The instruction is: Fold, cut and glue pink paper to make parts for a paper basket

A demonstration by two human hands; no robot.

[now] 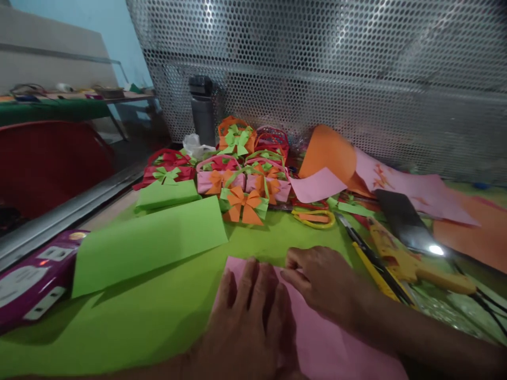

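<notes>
A sheet of pink paper [328, 343] lies on the green work surface in front of me. My left hand [253, 316] rests flat on it with the fingers spread. At the sheet's far right corner, my right hand [325, 279] is closed, its fingers curled and its thumb touching the paper. Whether anything sits inside those curled fingers is hidden. Left of the hands is a curved green paper sheet [154, 245]. Beyond them stand several small paper baskets with bows, among them a green one with an orange bow [243, 206].
Yellow-handled scissors [315, 217], a yellow cutter knife [372, 264], a yellow glue gun [412, 264] and a lit phone [406, 219] lie on the right. A purple power strip [39, 274] sits at the left edge. A dark bottle [203, 113] stands behind, before a perforated metal panel [297, 58].
</notes>
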